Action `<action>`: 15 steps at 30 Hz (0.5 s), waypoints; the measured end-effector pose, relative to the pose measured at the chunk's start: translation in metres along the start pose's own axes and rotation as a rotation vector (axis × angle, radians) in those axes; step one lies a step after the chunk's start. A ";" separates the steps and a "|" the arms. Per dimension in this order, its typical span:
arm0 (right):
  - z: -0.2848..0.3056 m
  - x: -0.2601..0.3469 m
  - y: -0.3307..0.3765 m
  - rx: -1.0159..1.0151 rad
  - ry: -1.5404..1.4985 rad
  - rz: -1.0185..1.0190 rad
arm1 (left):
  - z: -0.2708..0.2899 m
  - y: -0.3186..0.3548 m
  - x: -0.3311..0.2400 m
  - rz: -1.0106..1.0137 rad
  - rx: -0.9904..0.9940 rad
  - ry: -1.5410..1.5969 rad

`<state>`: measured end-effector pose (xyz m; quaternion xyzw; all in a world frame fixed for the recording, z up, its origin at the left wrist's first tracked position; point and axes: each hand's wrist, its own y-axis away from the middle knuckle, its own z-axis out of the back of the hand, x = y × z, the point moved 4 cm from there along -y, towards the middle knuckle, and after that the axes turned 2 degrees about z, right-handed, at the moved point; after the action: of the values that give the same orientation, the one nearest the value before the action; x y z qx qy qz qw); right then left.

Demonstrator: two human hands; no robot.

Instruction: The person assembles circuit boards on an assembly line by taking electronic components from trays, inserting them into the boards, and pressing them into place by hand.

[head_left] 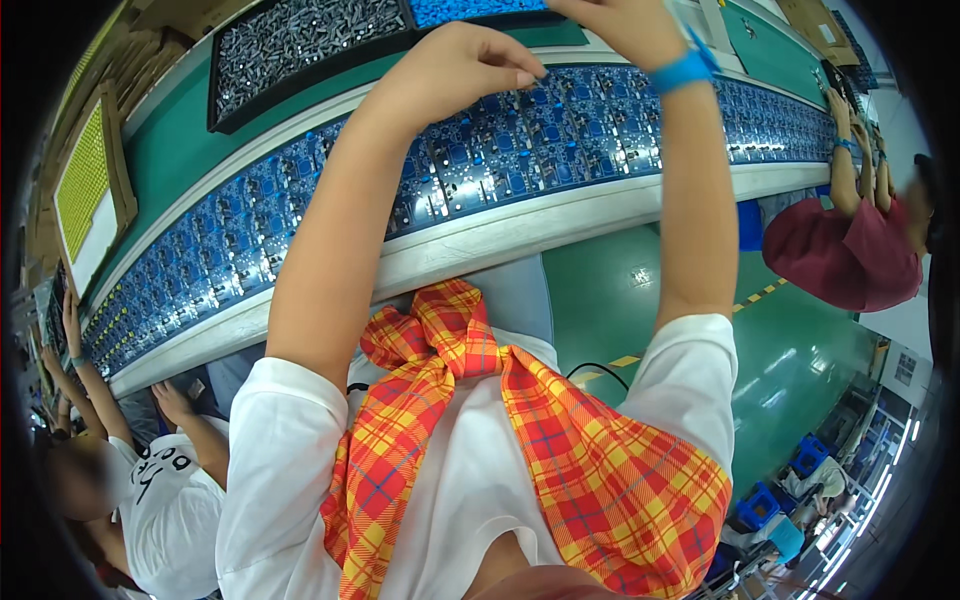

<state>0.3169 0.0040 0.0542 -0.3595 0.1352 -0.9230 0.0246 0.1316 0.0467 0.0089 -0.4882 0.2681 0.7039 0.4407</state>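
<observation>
Blue circuit boards (520, 150) run across frame centre. Your left hand (455, 65) is curled loosely above them, contents unclear. Right hand (620, 25), top edge, cropped; grip can't tell.

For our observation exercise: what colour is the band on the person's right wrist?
Bright blue; the wristband shows best in the head view.

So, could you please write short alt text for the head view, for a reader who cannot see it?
A person's left hand and right hand, a blue wristband on the right, reach over a long row of blue circuit boards on a white-edged conveyor. Co-workers sit at both sides.
</observation>
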 end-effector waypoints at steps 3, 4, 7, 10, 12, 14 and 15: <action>-0.034 -0.016 -0.033 -0.077 0.133 0.131 | 0.003 0.002 0.003 0.024 0.000 0.014; -0.044 -0.017 -0.036 -0.037 0.159 0.112 | 0.004 -0.001 0.002 0.032 0.004 0.031; -0.053 -0.017 -0.039 -0.029 0.155 0.099 | 0.002 -0.001 -0.006 0.054 -0.003 -0.019; -0.050 -0.017 -0.036 -0.071 0.106 0.123 | -0.002 0.001 -0.014 0.062 0.015 -0.082; -0.048 -0.017 -0.034 -0.098 0.078 0.135 | -0.005 0.001 -0.018 0.043 0.043 -0.164; -0.048 -0.012 -0.033 -0.110 0.065 0.140 | -0.011 0.002 -0.019 0.013 0.049 -0.161; -0.047 -0.011 -0.031 -0.150 0.033 0.102 | -0.014 0.003 -0.020 -0.017 0.047 -0.157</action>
<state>0.2951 0.0463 0.0218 -0.3376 0.2226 -0.9136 0.0425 0.1377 0.0268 0.0220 -0.4234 0.2451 0.7298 0.4776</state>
